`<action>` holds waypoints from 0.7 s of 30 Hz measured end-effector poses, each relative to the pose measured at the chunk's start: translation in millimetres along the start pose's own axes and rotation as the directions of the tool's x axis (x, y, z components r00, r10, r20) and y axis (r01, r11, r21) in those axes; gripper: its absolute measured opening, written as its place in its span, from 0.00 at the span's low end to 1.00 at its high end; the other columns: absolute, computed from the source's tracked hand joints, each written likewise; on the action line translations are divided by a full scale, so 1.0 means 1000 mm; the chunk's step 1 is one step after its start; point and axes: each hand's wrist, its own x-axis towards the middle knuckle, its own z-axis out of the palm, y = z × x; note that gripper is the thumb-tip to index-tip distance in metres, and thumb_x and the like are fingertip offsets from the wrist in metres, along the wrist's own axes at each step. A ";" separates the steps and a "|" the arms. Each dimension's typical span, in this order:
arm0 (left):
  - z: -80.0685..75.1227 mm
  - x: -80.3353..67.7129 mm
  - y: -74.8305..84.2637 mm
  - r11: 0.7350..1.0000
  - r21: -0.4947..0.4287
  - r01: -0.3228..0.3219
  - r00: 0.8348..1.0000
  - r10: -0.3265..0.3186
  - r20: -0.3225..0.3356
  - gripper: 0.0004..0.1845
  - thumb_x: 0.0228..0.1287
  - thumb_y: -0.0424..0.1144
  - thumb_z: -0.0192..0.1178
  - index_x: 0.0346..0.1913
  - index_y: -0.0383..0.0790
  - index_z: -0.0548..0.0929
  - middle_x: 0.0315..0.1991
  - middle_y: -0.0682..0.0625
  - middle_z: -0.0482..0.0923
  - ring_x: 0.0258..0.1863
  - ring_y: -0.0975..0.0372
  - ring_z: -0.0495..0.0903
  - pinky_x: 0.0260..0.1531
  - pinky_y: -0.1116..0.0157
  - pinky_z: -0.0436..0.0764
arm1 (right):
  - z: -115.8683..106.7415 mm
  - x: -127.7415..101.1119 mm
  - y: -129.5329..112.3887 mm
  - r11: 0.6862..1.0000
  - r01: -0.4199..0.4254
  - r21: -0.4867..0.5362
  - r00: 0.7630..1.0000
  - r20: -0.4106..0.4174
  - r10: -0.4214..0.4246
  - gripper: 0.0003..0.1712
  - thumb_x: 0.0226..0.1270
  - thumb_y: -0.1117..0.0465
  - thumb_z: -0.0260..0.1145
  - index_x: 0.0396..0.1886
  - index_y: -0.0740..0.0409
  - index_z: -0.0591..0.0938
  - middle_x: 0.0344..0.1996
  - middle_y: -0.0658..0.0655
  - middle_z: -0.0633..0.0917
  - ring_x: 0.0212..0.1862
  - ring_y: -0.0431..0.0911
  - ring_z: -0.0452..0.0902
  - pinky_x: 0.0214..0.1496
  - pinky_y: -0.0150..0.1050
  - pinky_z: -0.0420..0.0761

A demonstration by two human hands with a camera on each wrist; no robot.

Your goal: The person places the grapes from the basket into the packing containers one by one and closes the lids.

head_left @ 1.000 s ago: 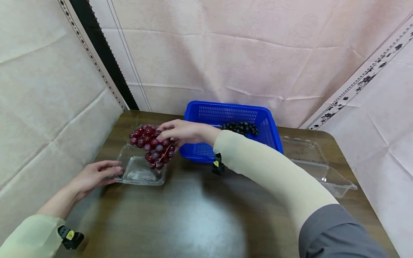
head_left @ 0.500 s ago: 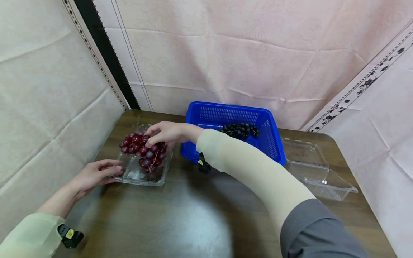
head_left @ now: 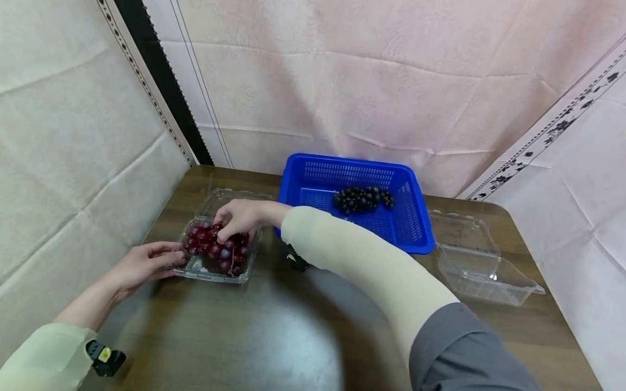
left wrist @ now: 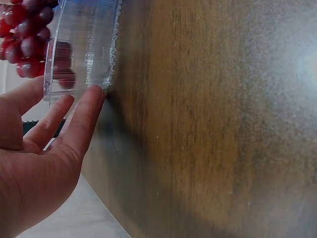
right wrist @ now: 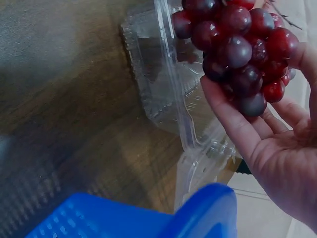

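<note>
My right hand [head_left: 242, 218] holds a bunch of red grapes [head_left: 224, 255] from above, its fingers curled round the top grapes. In the right wrist view the red grapes [right wrist: 237, 54] sit between thumb and fingers. The bunch is low in the open clear plastic clamshell box [head_left: 215, 278] at the left of the table; whether it touches the bottom is hidden. At the box's left corner my left hand [head_left: 151, 263] touches the side. In the left wrist view its fairly straight fingers [left wrist: 86, 116] rest against the clear wall.
A blue perforated basket [head_left: 415, 222] stands at the back middle, with a bunch of black grapes [head_left: 362, 200] inside. Another open clear clamshell box [head_left: 484, 277] lies right of it. Pale cloth hangs behind the wooden table [head_left: 274, 336] and at both sides.
My right hand has moved left and down with the red grapes, from above the clamshell box into it. The left hand has stayed at the box's corner.
</note>
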 end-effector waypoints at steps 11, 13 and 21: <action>0.001 0.002 0.003 1.000 0.008 0.013 1.000 -0.013 0.004 0.34 0.83 0.43 0.59 0.76 0.19 0.65 0.58 0.46 0.83 0.50 0.72 0.84 0.53 0.64 0.89 | 0.016 0.010 0.005 0.984 -0.022 -0.176 0.999 -0.027 0.017 0.24 0.76 0.58 0.71 0.68 0.51 0.81 0.53 0.54 0.80 0.38 0.41 0.79 0.41 0.43 0.91; 0.001 0.001 0.003 1.000 0.006 0.018 1.000 -0.018 0.003 0.33 0.84 0.42 0.59 0.76 0.19 0.65 0.57 0.48 0.83 0.50 0.72 0.84 0.52 0.64 0.90 | 0.018 0.013 0.006 0.979 -0.021 -0.203 0.999 -0.029 0.016 0.26 0.77 0.57 0.70 0.72 0.51 0.79 0.56 0.54 0.79 0.40 0.41 0.79 0.41 0.42 0.91; 0.000 0.001 0.002 0.999 0.020 0.026 1.000 -0.026 0.003 0.33 0.83 0.43 0.60 0.76 0.20 0.66 0.59 0.45 0.82 0.50 0.72 0.84 0.52 0.65 0.90 | 0.024 0.019 0.008 0.942 -0.004 -0.335 1.000 -0.015 -0.001 0.32 0.81 0.55 0.64 0.80 0.51 0.72 0.73 0.57 0.76 0.54 0.44 0.80 0.46 0.37 0.86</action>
